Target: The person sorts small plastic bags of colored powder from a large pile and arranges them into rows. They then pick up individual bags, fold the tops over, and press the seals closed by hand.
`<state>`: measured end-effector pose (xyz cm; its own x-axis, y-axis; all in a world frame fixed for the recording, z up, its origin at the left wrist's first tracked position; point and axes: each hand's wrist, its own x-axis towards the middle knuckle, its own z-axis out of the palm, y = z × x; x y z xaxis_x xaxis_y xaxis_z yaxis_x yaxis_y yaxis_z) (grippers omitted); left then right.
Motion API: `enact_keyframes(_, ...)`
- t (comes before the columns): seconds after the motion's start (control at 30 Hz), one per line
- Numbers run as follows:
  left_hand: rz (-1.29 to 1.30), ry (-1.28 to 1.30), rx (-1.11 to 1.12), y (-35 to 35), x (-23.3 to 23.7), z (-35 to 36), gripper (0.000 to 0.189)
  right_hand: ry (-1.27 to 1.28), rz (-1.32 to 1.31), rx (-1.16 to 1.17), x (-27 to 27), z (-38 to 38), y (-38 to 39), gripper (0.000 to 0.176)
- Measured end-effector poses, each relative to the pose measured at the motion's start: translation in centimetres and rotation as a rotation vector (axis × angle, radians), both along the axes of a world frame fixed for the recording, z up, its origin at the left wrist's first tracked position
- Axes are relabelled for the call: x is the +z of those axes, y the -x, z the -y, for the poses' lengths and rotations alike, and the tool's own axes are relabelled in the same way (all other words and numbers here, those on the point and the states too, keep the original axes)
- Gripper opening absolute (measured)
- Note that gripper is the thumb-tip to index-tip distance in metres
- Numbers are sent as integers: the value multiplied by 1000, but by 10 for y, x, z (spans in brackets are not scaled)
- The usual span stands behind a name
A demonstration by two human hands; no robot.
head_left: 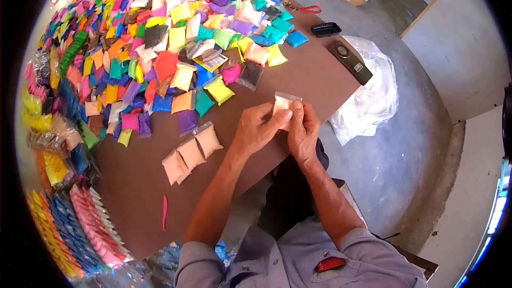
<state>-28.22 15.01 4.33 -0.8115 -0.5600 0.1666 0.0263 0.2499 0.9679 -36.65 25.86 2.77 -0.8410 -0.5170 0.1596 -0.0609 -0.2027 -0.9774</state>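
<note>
Between both hands is a small clear packet with pale peach filling point(281, 104), held upright above the table's edge. My left hand point(260, 128) pinches its left side with the thumb across the front. On the right side, my right hand point(304, 130) grips it with thumb and fingers pressed together. Several peach packets point(192, 153) lie overlapping in a short row on the brown table, left of and below my left hand. A thin pink tool point(165, 212) rests nearer the table's front.
A large heap of colourful packets point(176, 37) covers the table's far left. Packed rows of packets point(96, 224) line the left edge. At the right corner lie a black device point(350, 62) and a black case point(326, 29). White plastic sheeting point(373, 85) is beyond the edge.
</note>
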Motion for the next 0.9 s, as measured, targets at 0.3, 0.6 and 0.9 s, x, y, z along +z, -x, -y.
enact_keyframes(0.3,57,-132,-77,-2,8,-1,37,6,0,-27,-3,0,2,36)
enact_keyframes(0.6,-21,-100,-10,1,1,1,33,-71,-123,11,-7,-3,6,33)
enact_keyframes(0.9,-76,-64,-31,0,-2,9,24,-43,-47,37,-2,-1,0,27)
